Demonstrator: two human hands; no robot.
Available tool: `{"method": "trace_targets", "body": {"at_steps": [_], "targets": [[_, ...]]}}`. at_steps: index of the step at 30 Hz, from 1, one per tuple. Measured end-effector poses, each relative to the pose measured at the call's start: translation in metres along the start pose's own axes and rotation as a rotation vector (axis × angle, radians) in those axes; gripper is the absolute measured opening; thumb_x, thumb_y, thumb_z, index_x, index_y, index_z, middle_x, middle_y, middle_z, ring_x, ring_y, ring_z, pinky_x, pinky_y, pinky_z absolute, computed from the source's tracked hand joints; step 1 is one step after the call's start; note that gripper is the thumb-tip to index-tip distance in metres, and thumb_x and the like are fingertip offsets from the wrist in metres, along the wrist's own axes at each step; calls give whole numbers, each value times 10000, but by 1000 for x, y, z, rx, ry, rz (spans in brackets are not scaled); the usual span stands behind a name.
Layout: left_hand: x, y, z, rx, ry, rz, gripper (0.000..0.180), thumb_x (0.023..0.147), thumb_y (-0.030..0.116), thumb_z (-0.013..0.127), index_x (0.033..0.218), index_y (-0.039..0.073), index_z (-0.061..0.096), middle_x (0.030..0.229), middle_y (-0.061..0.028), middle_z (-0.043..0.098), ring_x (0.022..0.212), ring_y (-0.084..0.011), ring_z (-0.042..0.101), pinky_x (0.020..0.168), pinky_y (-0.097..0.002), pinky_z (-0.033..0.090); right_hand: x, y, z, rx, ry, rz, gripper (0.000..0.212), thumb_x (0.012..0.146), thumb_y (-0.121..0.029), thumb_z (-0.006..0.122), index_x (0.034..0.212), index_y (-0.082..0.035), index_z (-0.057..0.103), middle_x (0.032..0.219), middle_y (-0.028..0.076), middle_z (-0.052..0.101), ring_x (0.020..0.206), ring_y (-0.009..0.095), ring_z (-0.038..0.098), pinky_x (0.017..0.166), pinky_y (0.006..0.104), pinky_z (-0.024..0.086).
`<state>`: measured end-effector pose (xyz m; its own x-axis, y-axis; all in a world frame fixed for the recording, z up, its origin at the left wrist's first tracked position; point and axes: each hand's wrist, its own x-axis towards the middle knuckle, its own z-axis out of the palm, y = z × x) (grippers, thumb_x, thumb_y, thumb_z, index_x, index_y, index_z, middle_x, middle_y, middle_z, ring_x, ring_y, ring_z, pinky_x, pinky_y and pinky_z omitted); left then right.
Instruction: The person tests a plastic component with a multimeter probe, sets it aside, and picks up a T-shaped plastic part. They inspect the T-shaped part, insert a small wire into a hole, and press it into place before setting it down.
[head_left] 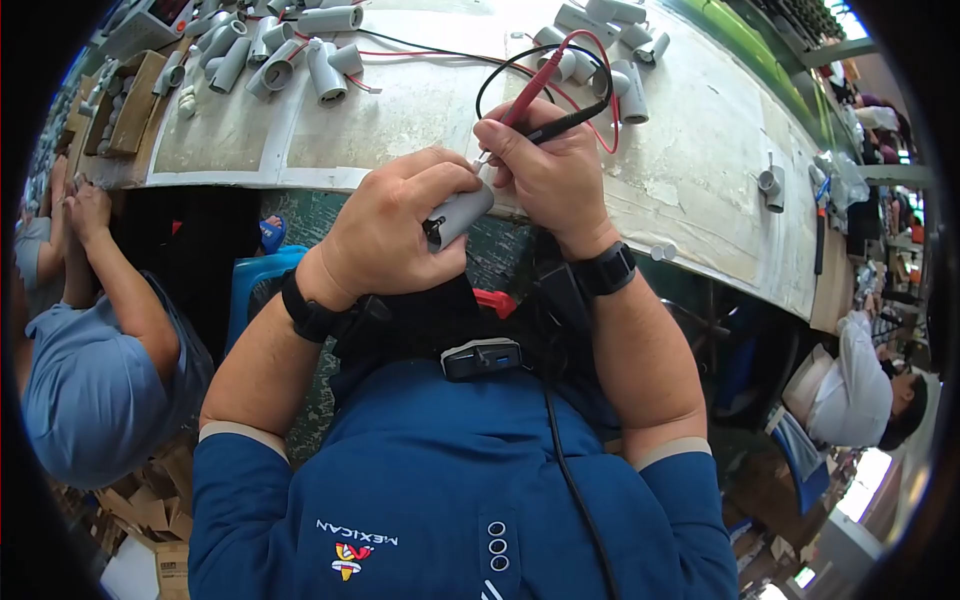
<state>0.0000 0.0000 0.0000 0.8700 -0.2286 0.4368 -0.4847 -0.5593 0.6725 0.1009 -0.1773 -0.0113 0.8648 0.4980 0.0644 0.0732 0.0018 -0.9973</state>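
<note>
The left hand [385, 235] is curled tight around a grey cylindrical battery pack [458, 216], its fingers wrapped over the top and the thumb side hidden, so only the pack's lower end pokes out toward the person's chest. That pack sits just off the near edge of the workbench [690, 170], held in the air between the two hands.

The right hand [548, 170] is closed in a pinch on two test probes at once: a red probe [535, 80] and a black probe [560, 124], both gripped between the thumb and the bent fingers. Their tips angle down toward the upper end of the pack, where the two hands meet; whether the tips actually touch the pack cannot be told, as the fingers cover that spot. Red and black leads [520, 60] loop from the probes back across the workbench.

Farther back on the workbench lie more grey cylindrical packs [300, 50] in a loose heap, and a second cluster [610, 50] beyond the leads. Both wrists wear black watches [606, 270]. Left of the workbench, another person's hands [80, 205] rest at its edge.
</note>
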Motion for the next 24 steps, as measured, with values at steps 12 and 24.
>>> {"method": "trace_targets", "body": {"at_steps": [12,24], "targets": [[7,0,6,7,-12,10,370,652,52,725,1011,-1,655,1015,-171,690,870,-371,692,767,-415,584,-2,-2,-2,-13,-9,-1,144,969,-148,765,990,-13,718,753,1,686,580,44,600,511,202,460],[8,3,8,31,-7,5,354,650,53,718,996,0,666,991,-170,688,868,-369,689,775,-416,582,-5,2,-4,-107,6,-58,119,961,-126,761,959,-16,715,725,-5,675,574,45,598,510,208,458]]}}
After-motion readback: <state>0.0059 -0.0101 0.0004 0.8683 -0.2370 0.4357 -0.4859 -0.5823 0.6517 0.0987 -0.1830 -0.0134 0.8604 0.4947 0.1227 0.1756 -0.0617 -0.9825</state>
